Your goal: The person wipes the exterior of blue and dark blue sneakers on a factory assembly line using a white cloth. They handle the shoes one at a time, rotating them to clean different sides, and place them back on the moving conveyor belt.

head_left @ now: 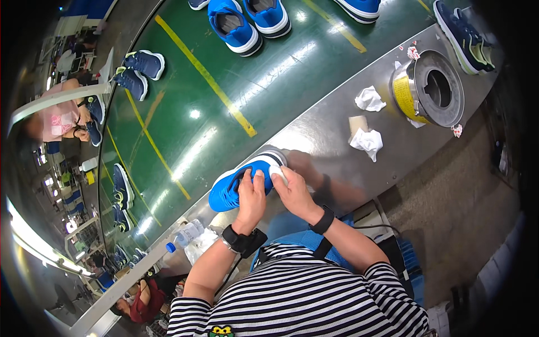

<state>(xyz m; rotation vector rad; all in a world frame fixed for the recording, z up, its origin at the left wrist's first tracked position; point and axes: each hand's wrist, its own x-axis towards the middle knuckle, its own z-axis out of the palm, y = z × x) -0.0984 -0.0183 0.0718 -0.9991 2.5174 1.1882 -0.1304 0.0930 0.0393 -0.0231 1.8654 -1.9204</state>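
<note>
A bright blue sneaker [224,194] with a white sole lies on its side over the metal ledge, its toe to the lower left. My left hand [252,197] is closed on it, fingers in the shoe's opening and thumb along the collar. My right hand [295,195] pinches a small white wad, apparently cloth or tissue [277,174], and presses it to the upper near the heel. The fingertips under the wad are partly hidden.
Beyond the metal ledge [323,135] runs a green belt [224,73] carrying blue sneakers [236,28] and navy sneakers [135,73]. On the ledge are a round metal container [404,92], crumpled white wads [368,141], a beige block [357,122] and a plastic bottle [188,233]. Other people sit at left.
</note>
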